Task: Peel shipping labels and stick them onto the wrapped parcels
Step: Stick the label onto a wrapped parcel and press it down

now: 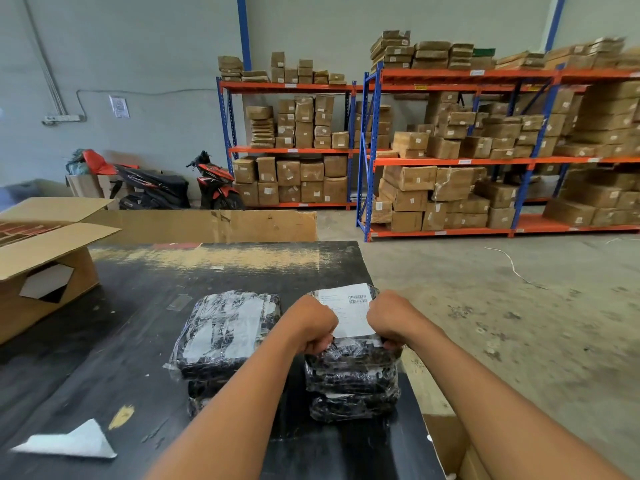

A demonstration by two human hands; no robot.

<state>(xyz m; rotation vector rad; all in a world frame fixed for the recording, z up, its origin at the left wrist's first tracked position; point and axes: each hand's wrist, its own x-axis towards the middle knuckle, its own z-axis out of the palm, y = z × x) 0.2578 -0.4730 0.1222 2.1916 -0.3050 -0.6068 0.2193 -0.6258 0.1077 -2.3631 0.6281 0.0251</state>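
Right stack: on worktop, label on top.
Left stack: beside it.
Open box: far left.
Shelving: behind.

both bare forearms reach in from the bottom of the frame toward its lower middle. the left hand and right hand sit close together, knuckles up, fingers curled under.

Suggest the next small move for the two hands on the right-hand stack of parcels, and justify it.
Probably smooth the white shipping label flat. It already lies on the top black plastic-wrapped parcel, with the left hand and right hand gripping at its near corners, so pressing outward would likely seat it.
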